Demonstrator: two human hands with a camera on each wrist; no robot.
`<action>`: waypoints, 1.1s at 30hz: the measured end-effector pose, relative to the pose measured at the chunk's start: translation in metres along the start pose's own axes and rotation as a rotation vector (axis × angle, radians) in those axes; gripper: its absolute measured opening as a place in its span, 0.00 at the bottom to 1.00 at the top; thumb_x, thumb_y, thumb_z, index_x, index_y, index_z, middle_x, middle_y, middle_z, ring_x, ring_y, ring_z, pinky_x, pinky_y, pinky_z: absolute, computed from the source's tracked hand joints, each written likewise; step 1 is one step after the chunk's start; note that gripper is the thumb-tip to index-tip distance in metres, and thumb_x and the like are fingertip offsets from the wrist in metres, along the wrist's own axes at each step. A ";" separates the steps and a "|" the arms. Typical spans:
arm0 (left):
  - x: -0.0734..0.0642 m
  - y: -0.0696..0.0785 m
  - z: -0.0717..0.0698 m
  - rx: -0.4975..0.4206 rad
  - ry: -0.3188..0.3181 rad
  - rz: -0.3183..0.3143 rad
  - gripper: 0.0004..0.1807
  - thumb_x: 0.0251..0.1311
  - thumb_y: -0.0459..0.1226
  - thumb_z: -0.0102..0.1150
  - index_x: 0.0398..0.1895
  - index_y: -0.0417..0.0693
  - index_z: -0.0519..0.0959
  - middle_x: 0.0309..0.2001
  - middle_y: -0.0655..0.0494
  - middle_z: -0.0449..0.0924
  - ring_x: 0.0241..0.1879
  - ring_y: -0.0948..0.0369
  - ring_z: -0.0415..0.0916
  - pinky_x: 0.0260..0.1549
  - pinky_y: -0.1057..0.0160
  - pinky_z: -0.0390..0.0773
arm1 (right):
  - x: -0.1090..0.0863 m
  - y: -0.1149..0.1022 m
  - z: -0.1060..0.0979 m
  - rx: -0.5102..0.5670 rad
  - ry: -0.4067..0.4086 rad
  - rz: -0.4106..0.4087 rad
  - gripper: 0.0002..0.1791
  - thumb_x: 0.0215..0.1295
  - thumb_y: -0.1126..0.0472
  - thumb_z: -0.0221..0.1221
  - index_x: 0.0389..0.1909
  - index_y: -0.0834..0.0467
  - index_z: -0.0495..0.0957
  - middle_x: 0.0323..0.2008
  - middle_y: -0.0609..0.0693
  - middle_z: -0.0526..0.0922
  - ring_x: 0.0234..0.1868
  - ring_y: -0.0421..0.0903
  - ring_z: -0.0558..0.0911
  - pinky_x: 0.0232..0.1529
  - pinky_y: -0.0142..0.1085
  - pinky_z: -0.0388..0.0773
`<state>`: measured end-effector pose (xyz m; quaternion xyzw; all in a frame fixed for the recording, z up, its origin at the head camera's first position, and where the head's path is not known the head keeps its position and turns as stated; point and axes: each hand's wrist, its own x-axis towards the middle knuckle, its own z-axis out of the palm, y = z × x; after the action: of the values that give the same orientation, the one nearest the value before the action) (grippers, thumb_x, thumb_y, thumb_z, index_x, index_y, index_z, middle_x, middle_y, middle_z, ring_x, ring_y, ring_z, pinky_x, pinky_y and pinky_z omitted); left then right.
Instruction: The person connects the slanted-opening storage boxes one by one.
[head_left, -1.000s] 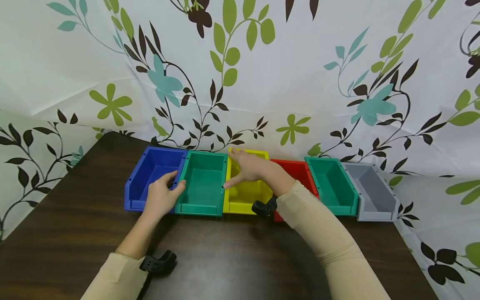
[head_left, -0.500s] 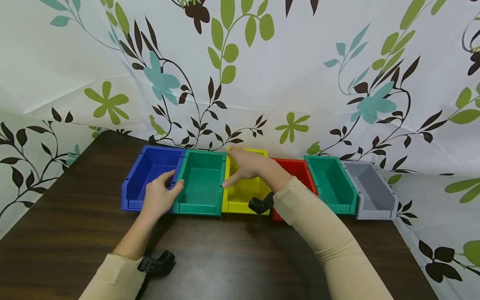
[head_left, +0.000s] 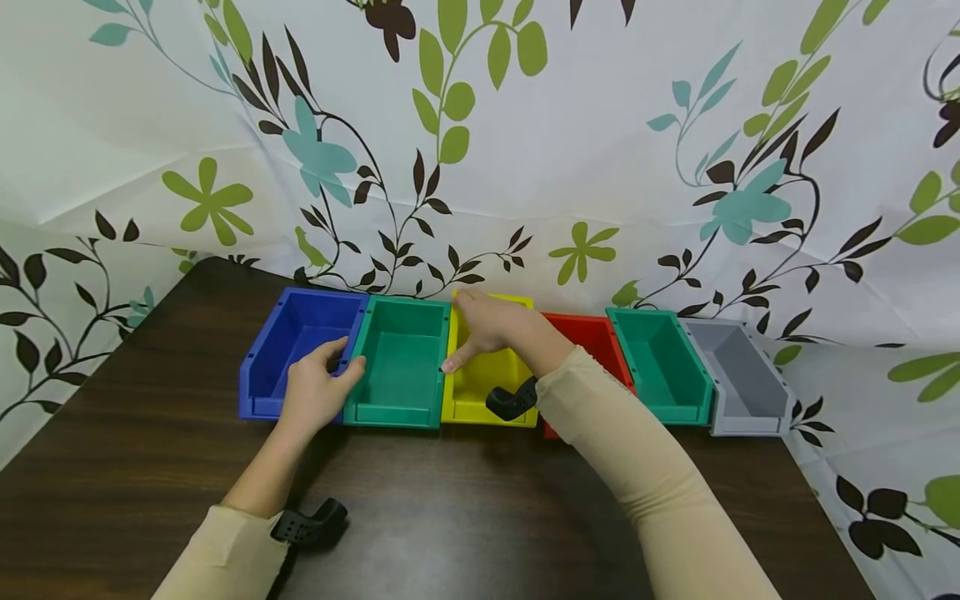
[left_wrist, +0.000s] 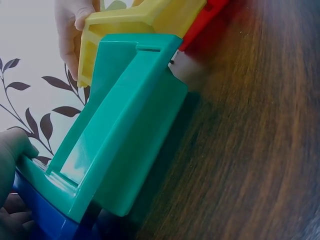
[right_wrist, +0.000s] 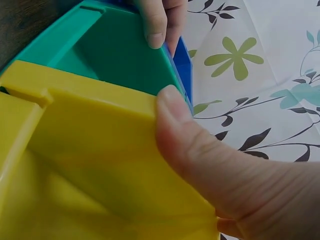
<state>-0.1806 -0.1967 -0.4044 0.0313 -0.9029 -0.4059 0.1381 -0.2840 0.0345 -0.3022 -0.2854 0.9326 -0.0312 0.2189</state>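
Side by side stand a blue bin (head_left: 258, 371), a green bin (head_left: 401, 367) and a yellow bin (head_left: 487, 387), all plastic with open tops. My left hand (head_left: 315, 387) grips the adjoining side walls of the blue and green bins, thumb on the green side and fingers curled on the blue side. Over the yellow bin, my right hand (head_left: 487, 325) has its thumb (right_wrist: 182, 120) on the side wall next to the green bin. Its other fingers reach toward the back rim and are mostly hidden in the right wrist view.
Further right in the row are a red bin (head_left: 592, 337), partly behind my right forearm, a second green bin (head_left: 667, 371) and a grey bin (head_left: 750, 383). All rest on a dark wooden table (head_left: 450, 517), against a leaf-patterned cloth (head_left: 600, 150) at the back.
The head view has shifted slightly, so the bins and hands appear a little further left and higher. Both hands keep their places on the bins.
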 end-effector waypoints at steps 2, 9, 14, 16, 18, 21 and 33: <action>0.000 0.000 0.000 -0.002 0.003 0.003 0.28 0.62 0.42 0.55 0.60 0.30 0.70 0.54 0.31 0.75 0.54 0.39 0.73 0.51 0.40 0.74 | -0.001 0.000 -0.001 0.003 -0.002 0.007 0.63 0.41 0.32 0.66 0.72 0.59 0.48 0.72 0.56 0.52 0.68 0.51 0.61 0.69 0.44 0.61; 0.000 -0.002 -0.001 0.002 0.014 -0.001 0.28 0.62 0.42 0.55 0.59 0.31 0.71 0.53 0.31 0.76 0.53 0.39 0.75 0.49 0.41 0.75 | 0.004 -0.004 0.001 0.002 -0.003 0.035 0.64 0.40 0.33 0.67 0.73 0.59 0.47 0.74 0.56 0.48 0.70 0.51 0.58 0.70 0.44 0.59; -0.001 -0.002 0.000 0.004 0.016 -0.001 0.27 0.62 0.41 0.56 0.59 0.31 0.71 0.52 0.31 0.77 0.52 0.40 0.76 0.49 0.42 0.76 | 0.009 -0.005 0.011 -0.004 -0.034 0.042 0.62 0.42 0.34 0.67 0.72 0.60 0.48 0.73 0.57 0.50 0.71 0.52 0.57 0.71 0.45 0.58; -0.001 -0.002 0.001 0.004 0.019 0.010 0.27 0.62 0.41 0.56 0.59 0.30 0.71 0.52 0.31 0.77 0.51 0.40 0.76 0.48 0.42 0.76 | 0.009 -0.005 0.015 -0.005 -0.039 0.058 0.62 0.42 0.34 0.67 0.72 0.60 0.48 0.73 0.57 0.51 0.71 0.52 0.57 0.70 0.46 0.59; 0.000 -0.002 0.001 0.003 0.028 0.020 0.27 0.61 0.41 0.56 0.58 0.30 0.72 0.51 0.32 0.78 0.50 0.40 0.77 0.48 0.42 0.77 | 0.009 -0.005 0.017 -0.004 -0.028 0.076 0.63 0.41 0.34 0.67 0.73 0.58 0.48 0.74 0.55 0.50 0.72 0.51 0.56 0.70 0.47 0.59; 0.000 0.001 0.000 0.000 0.042 0.024 0.27 0.61 0.41 0.56 0.58 0.30 0.72 0.51 0.32 0.78 0.51 0.40 0.77 0.48 0.42 0.77 | 0.006 -0.005 0.016 -0.019 -0.004 0.092 0.64 0.41 0.32 0.67 0.74 0.57 0.47 0.75 0.54 0.48 0.74 0.51 0.53 0.71 0.54 0.55; 0.000 0.001 -0.001 0.000 0.030 0.029 0.27 0.61 0.40 0.56 0.58 0.29 0.72 0.51 0.32 0.78 0.52 0.41 0.76 0.49 0.42 0.76 | 0.003 -0.011 0.015 -0.123 -0.067 0.137 0.63 0.44 0.30 0.62 0.75 0.51 0.41 0.76 0.49 0.41 0.76 0.57 0.44 0.71 0.60 0.43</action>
<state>-0.1804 -0.1963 -0.4030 0.0241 -0.9010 -0.4034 0.1576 -0.2744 0.0240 -0.3148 -0.2345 0.9422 0.0506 0.2338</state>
